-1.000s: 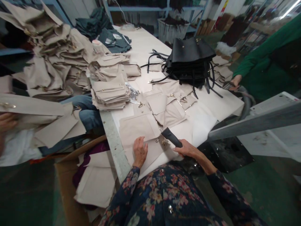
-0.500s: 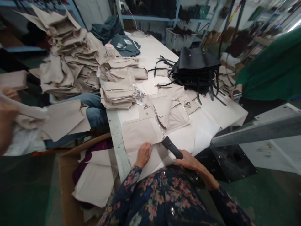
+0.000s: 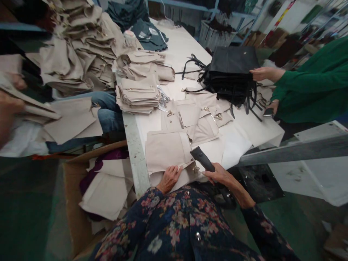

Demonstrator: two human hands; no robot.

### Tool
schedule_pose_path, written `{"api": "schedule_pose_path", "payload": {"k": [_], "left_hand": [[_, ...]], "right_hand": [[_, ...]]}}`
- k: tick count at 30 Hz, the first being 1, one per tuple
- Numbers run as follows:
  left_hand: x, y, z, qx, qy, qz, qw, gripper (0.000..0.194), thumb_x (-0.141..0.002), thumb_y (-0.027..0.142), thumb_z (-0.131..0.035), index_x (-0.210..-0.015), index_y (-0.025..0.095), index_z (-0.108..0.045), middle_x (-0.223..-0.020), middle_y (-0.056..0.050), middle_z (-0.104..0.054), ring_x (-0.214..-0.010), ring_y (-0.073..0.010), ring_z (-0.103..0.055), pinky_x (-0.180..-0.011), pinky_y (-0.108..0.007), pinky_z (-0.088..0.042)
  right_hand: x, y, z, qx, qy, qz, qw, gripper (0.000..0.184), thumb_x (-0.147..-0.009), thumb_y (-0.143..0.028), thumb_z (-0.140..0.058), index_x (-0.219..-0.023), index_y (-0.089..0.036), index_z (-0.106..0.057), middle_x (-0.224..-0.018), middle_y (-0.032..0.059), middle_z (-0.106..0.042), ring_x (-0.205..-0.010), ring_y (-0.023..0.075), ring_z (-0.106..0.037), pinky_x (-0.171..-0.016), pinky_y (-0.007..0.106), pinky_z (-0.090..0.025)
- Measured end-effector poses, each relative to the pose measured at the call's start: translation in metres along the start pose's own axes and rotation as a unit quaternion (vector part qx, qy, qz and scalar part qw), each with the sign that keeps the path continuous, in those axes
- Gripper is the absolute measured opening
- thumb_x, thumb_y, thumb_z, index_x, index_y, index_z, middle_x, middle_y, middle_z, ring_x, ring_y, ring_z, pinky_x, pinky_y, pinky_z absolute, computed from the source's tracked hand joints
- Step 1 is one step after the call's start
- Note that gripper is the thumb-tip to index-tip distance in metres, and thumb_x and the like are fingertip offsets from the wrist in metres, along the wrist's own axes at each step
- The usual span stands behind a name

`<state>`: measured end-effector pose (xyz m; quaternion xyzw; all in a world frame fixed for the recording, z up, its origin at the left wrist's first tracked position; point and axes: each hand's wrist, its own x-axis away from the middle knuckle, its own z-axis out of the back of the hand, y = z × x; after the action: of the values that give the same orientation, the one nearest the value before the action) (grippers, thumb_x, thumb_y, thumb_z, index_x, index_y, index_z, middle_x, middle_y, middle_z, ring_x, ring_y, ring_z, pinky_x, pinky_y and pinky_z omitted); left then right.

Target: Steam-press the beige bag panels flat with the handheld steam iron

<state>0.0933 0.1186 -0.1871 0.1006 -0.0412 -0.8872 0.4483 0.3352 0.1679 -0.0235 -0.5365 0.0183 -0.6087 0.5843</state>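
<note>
Under your hands lies a flat beige fabric panel (image 3: 174,177), its near part at the table's edge and a gold-coloured metal fitting (image 3: 194,168) just by your right hand. Your left hand (image 3: 169,178) rests open and palm-down on the panel, not gripping it. Your right hand (image 3: 217,173) is closed around a narrow black tool (image 3: 202,159), though its exact kind is hard to tell. Just beyond lies a rectangular beige panel (image 3: 167,150), and further up the white-covered cutting table (image 3: 261,134) are more beige pieces with metal fittings (image 3: 202,117). A neat stack of folded beige panels (image 3: 137,96) sits to the left of those, with a large loose heap of beige pieces (image 3: 87,47) behind it. To the right, a stack of black bags with long straps (image 3: 231,69) has a co-worker's hand (image 3: 265,74) on top, reaching from a green sleeve (image 3: 304,85); that person's other hand (image 3: 274,106) is at the table's far corner. Below the table's left edge, a cardboard box (image 3: 72,206) holds beige cut pieces (image 3: 106,192). At far left, another person's hand (image 3: 9,107) holds beige pieces (image 3: 29,105).
</note>
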Motion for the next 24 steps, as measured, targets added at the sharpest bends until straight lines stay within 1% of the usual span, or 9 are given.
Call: {"api": "schedule_pose_path", "payload": {"k": [4,6,9,11,14,16,19,21,24], "left_hand": [[0.0,0.006,-0.005,0.0,0.008,0.013,1.0,0.037,-0.095,0.012,-0.036,-0.13,0.01,-0.048,-0.11,-0.016,-0.057,-0.097,-0.0239,-0.052,-0.082,-0.037,-0.042],[0.001,0.007,-0.008,0.001,0.02,0.023,1.0,0.036,-0.095,0.012,-0.036,-0.128,0.01,-0.049,-0.111,-0.017,-0.057,-0.097,-0.0244,-0.052,-0.083,-0.038,-0.042],[0.007,0.01,-0.012,0.003,0.032,0.035,0.999,0.035,-0.095,0.013,-0.036,-0.126,0.011,-0.051,-0.111,-0.017,-0.057,-0.099,-0.0251,-0.051,-0.086,-0.04,-0.042],[0.011,0.012,-0.016,0.004,0.046,0.038,0.998,0.035,-0.094,0.014,-0.036,-0.125,0.012,-0.053,-0.111,-0.016,-0.056,-0.103,-0.0263,-0.05,-0.089,-0.042,-0.042],[0.015,0.016,-0.021,0.003,0.073,0.055,0.996,0.035,-0.093,0.012,-0.037,-0.122,0.012,-0.056,-0.112,-0.016,-0.056,-0.107,-0.0279,-0.048,-0.092,-0.043,-0.041],[0.015,0.019,-0.021,0.0,0.076,0.072,0.995,0.036,-0.092,0.011,-0.036,-0.122,0.012,-0.056,-0.112,-0.017,-0.055,-0.107,-0.0281,-0.048,-0.092,-0.044,-0.041],[0.013,0.022,-0.019,0.0,0.061,0.091,0.994,0.038,-0.091,0.01,-0.036,-0.124,0.013,-0.055,-0.113,-0.016,-0.055,-0.108,-0.0279,-0.047,-0.093,-0.044,-0.041],[0.013,0.023,-0.017,0.004,0.052,0.099,0.994,0.039,-0.091,0.01,-0.036,-0.124,0.014,-0.055,-0.114,-0.015,-0.055,-0.11,-0.0279,-0.047,-0.094,-0.044,-0.041],[0.013,0.024,-0.017,0.013,0.047,0.108,0.993,0.038,-0.092,0.011,-0.036,-0.125,0.013,-0.055,-0.115,-0.016,-0.055,-0.111,-0.0281,-0.046,-0.094,-0.044,-0.041]], "right_hand": [[-0.002,0.009,-0.009,-0.005,-0.063,0.005,0.998,0.016,-0.078,-0.026,-0.061,-0.07,-0.016,-0.051,-0.045,-0.0034,-0.054,-0.039,0.0119,-0.05,-0.038,0.019,-0.037],[-0.006,0.018,-0.017,-0.002,-0.081,0.003,0.997,0.016,-0.076,-0.026,-0.063,-0.07,-0.016,-0.053,-0.047,-0.0028,-0.055,-0.041,0.0127,-0.052,-0.038,0.019,-0.038],[-0.019,0.03,-0.027,-0.002,-0.094,-0.011,0.996,0.019,-0.075,-0.026,-0.065,-0.065,-0.015,-0.054,-0.046,-0.0016,-0.056,-0.039,0.0128,-0.052,-0.036,0.02,-0.037],[-0.03,0.033,-0.032,-0.007,-0.099,-0.022,0.995,0.022,-0.076,-0.026,-0.063,-0.06,-0.015,-0.053,-0.044,-0.0011,-0.055,-0.037,0.0124,-0.05,-0.036,0.02,-0.038],[-0.042,0.03,-0.038,-0.022,-0.092,-0.029,0.995,0.027,-0.078,-0.029,-0.063,-0.057,-0.016,-0.052,-0.042,-0.0013,-0.053,-0.035,0.0119,-0.049,-0.034,0.02,-0.038],[-0.042,0.025,-0.039,-0.032,-0.078,-0.025,0.996,0.027,-0.078,-0.031,-0.063,-0.058,-0.016,-0.051,-0.042,-0.0021,-0.053,-0.036,0.0117,-0.049,-0.034,0.02,-0.038],[-0.031,0.021,-0.03,-0.044,-0.055,-0.02,0.997,0.023,-0.077,-0.029,-0.064,-0.063,-0.017,-0.052,-0.042,-0.0037,-0.053,-0.035,0.0109,-0.047,-0.034,0.019,-0.038],[-0.019,0.022,-0.018,-0.048,-0.032,-0.022,0.998,0.022,-0.078,-0.029,-0.063,-0.064,-0.017,-0.051,-0.042,-0.0039,-0.052,-0.035,0.0106,-0.047,-0.035,0.02,-0.038],[-0.003,0.026,0.001,-0.05,0.002,-0.026,0.998,0.026,-0.08,-0.033,-0.06,-0.062,-0.017,-0.049,-0.042,-0.0027,-0.051,-0.037,0.0109,-0.047,-0.037,0.02,-0.04]]}}
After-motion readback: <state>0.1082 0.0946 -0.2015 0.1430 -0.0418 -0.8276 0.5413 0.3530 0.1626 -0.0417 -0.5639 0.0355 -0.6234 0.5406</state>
